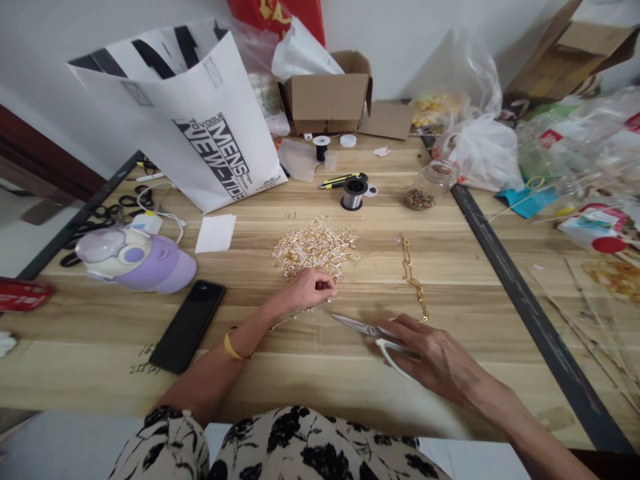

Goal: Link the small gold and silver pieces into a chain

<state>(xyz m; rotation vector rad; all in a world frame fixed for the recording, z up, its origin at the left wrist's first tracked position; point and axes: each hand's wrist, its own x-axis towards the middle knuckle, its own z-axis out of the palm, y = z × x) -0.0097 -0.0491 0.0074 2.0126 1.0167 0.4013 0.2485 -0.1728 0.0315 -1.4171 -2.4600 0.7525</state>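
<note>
My left hand [309, 288] is closed in a pinch at the near edge of a heap of small gold and clear beads [315, 243]. From its fingertips a thin beaded strand [300, 312] trails back toward my wrist; thin thread ends seem to lie below it. My right hand [425, 347] grips a pair of scissors [367, 327] with pale handles. Their blades point left, a little apart from my left fingertips, and look nearly closed. Beyond my right hand a gold chain [407, 270] lies lengthwise on the wooden table.
Behind the beads are a wire spool [353, 193], a yellow-black cutter [337, 181], a black thread spool [321, 151] and a glass jar [433, 183]. To the left stand a white bag [210, 127], a purple bottle [150, 260] and a phone [187, 327]. Plastic bags [480, 150] crowd the right.
</note>
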